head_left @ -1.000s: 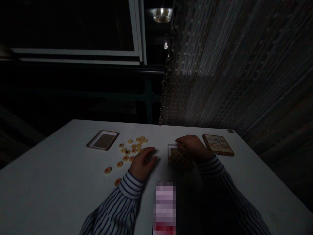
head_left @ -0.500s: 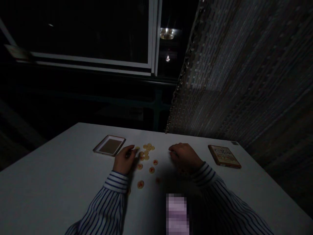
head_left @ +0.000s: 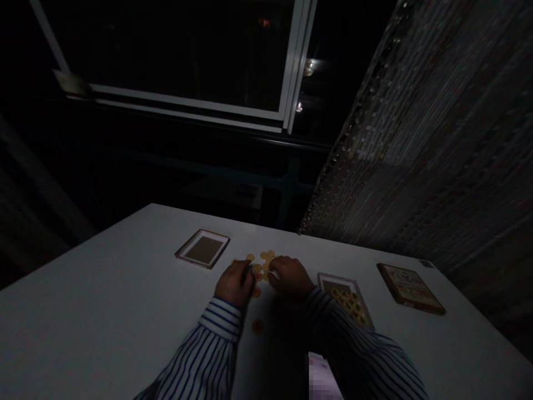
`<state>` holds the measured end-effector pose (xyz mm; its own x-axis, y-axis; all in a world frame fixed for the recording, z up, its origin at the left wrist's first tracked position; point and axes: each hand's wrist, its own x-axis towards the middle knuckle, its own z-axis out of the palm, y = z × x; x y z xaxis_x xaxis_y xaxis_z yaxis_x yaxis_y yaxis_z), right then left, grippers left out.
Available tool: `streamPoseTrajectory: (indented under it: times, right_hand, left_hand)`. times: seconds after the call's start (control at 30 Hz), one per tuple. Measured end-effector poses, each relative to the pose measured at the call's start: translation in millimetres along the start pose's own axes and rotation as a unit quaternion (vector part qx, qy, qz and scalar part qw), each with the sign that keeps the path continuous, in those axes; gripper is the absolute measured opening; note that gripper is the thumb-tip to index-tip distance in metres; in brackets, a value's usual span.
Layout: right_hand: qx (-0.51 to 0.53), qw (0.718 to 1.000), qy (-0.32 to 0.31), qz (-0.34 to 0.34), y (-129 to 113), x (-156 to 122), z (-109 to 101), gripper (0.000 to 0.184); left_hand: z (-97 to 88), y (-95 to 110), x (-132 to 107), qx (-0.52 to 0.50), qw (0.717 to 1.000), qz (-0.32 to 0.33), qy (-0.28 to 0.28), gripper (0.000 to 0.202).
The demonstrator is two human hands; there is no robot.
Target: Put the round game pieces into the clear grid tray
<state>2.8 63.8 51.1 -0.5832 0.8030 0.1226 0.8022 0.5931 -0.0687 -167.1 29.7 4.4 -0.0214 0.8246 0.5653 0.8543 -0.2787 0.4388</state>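
Round wooden Chinese chess pieces lie in a loose cluster on the white table between my two hands. Some show red characters, others look plain. My left hand is at the cluster's left side, its fingers curled and touching or close to the pieces; what they hold is hidden. From the right, my right hand reaches the cluster with thumb and fingers bent together at its edge. Whether a piece is pinched there is too dark to tell. One single red-marked piece lies nearer me, in shadow.
Beyond my left hand lies a shallow box tray. A second tray with several chess pieces in rows is partly behind my right forearm. A printed box lies farther right. A bead curtain hangs behind the table.
My right hand has moved left to the cluster, uncovering the tray of pieces beside it. My left hand is still near the pieces. The camera view has turned left.
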Motion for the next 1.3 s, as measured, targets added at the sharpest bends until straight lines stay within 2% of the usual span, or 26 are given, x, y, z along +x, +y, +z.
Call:
streamPoseTrajectory:
  times: [0.2,0.37,0.57,0.83,1.0,1.3]
  right_hand:
    - [0.002,1.000,0.009,-0.025,-2.1,-0.3,11.2,0.021]
    - [-0.007,1.000,-0.009,-0.016,-2.4,-3.7,14.8,0.024]
    - [-0.004,1.000,0.003,-0.021,-0.1,-4.4,17.4,0.024]
    - [-0.012,1.000,0.014,-0.022,-1.9,-2.7,18.0,0.020]
    - [-0.017,1.000,0.002,-0.023,-2.3,-2.5,17.9,0.023]
    - [-0.019,0.999,0.020,-0.026,-1.6,1.5,24.3,0.019]
  left_hand:
    - [-2.8,2.9,1.4,0.017,1.000,-0.005,-0.001,0.026]
    - [-1.4,2.9,0.5,0.019,1.000,-0.017,-0.001,0.029]
    - [-1.2,5.2,-0.4,0.011,0.999,-0.031,0.007,0.030]
    - [-1.9,12.4,14.0,-0.059,0.996,-0.069,0.019,0.029]
    - [0.8,18.6,22.5,-0.064,0.997,-0.041,0.006,0.030]
    - [3.5,11.4,7.8,0.018,0.999,-0.010,-0.027,0.029]
